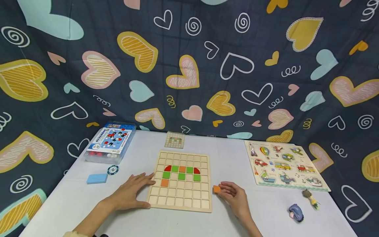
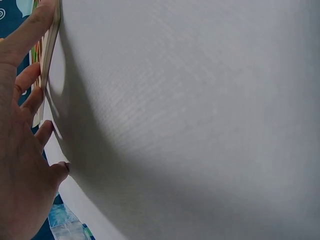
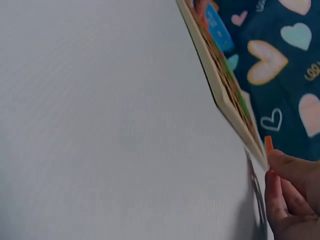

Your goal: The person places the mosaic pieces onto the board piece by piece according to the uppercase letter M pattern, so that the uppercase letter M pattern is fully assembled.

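A wooden grid board (image 1: 179,200) lies mid-table in the head view. Set in its cells are red rounded tiles, several green tiles (image 1: 181,176) and two orange tiles, one of them alone at lower left (image 1: 164,182). My left hand (image 1: 127,195) has its fingers and thumb spread along the board's left edge; in the left wrist view these fingers (image 2: 31,102) reach the board's side. Beyond the board's right edge, my right hand (image 1: 236,198) pinches an orange square tile (image 1: 216,189) between thumb and fingers. That tile (image 3: 269,143) also shows in the right wrist view.
Behind the board lies a small pattern card (image 1: 169,144). At left are a boxed molecule set (image 1: 103,159), a light blue block (image 1: 97,178) and a round chip (image 1: 113,170). A vehicle puzzle board (image 1: 267,161) and two small figurines (image 1: 296,212) lie at right. Patterned cloth hangs behind.
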A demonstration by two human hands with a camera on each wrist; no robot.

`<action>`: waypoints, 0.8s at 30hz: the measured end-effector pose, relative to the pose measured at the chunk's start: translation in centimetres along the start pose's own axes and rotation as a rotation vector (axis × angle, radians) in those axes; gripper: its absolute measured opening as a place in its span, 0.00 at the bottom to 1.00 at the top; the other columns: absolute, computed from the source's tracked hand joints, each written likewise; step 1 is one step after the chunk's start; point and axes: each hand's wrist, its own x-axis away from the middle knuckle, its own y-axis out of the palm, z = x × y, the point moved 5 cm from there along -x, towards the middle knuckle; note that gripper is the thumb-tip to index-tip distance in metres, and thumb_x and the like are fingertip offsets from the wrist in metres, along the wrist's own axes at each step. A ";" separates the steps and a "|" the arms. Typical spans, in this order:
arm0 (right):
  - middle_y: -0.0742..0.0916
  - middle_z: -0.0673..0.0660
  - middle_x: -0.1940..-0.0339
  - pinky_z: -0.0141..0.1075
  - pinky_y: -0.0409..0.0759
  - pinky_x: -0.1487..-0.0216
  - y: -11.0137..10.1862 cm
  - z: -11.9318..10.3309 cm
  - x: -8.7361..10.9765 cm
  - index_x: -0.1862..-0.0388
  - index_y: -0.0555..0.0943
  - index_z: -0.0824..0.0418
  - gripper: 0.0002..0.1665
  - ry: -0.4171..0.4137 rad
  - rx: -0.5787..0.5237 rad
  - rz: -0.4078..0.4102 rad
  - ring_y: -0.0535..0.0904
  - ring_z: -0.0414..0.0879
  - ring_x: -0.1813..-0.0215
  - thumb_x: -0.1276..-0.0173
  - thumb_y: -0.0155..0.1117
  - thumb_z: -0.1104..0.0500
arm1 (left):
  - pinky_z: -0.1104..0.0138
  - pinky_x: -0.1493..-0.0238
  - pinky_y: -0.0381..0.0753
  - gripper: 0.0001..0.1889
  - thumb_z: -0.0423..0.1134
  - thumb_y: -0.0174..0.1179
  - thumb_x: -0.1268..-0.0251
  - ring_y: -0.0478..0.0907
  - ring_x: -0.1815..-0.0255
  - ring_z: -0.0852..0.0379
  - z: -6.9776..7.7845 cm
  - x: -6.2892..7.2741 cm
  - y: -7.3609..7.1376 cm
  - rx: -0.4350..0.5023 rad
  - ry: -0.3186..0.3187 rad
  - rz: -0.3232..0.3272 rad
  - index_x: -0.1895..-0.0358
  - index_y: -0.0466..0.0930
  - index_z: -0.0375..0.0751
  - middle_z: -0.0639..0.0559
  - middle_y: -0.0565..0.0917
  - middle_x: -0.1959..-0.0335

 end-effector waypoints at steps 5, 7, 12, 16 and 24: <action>0.86 0.67 0.56 0.29 0.83 0.59 2.0 -0.4 -0.6 0.52 0.79 0.75 0.22 -0.012 0.004 -0.041 0.84 0.48 0.60 0.47 0.70 0.74 | 0.33 0.34 0.48 0.42 0.68 0.66 0.56 0.57 0.29 0.34 0.0 0.0 0.2 -0.003 0.001 0.000 0.37 0.72 0.49 0.46 0.65 0.28; 0.87 0.65 0.58 0.29 0.83 0.60 2.7 -0.6 -0.9 0.53 0.80 0.73 0.21 -0.045 0.055 -0.055 0.84 0.48 0.61 0.48 0.71 0.74 | 0.33 0.33 0.48 0.42 0.68 0.66 0.56 0.57 0.29 0.34 -0.1 0.0 0.3 -0.005 0.000 -0.003 0.37 0.72 0.50 0.47 0.64 0.28; 0.88 0.60 0.62 0.28 0.83 0.65 4.2 -1.3 -1.3 0.56 0.82 0.70 0.19 -0.164 0.217 -0.074 0.84 0.46 0.65 0.49 0.73 0.72 | 0.33 0.33 0.48 0.42 0.69 0.65 0.56 0.57 0.29 0.34 -0.1 0.0 0.5 -0.006 0.000 -0.005 0.38 0.73 0.50 0.47 0.64 0.28; 0.88 0.59 0.64 0.27 0.83 0.67 5.3 -1.8 -1.5 0.57 0.82 0.70 0.19 -0.232 0.289 -0.100 0.83 0.44 0.66 0.50 0.73 0.73 | 0.33 0.33 0.48 0.41 0.69 0.65 0.56 0.57 0.29 0.34 -0.2 0.0 0.5 -0.003 0.002 -0.008 0.38 0.73 0.50 0.47 0.64 0.28; 0.86 0.65 0.60 0.27 0.83 0.63 6.6 -2.5 -1.6 0.55 0.80 0.73 0.20 -0.234 0.225 -0.163 0.85 0.50 0.63 0.49 0.72 0.75 | 0.34 0.33 0.50 0.41 0.69 0.65 0.56 0.57 0.29 0.35 -0.1 -0.2 -0.1 -0.015 -0.004 -0.032 0.38 0.72 0.50 0.47 0.64 0.28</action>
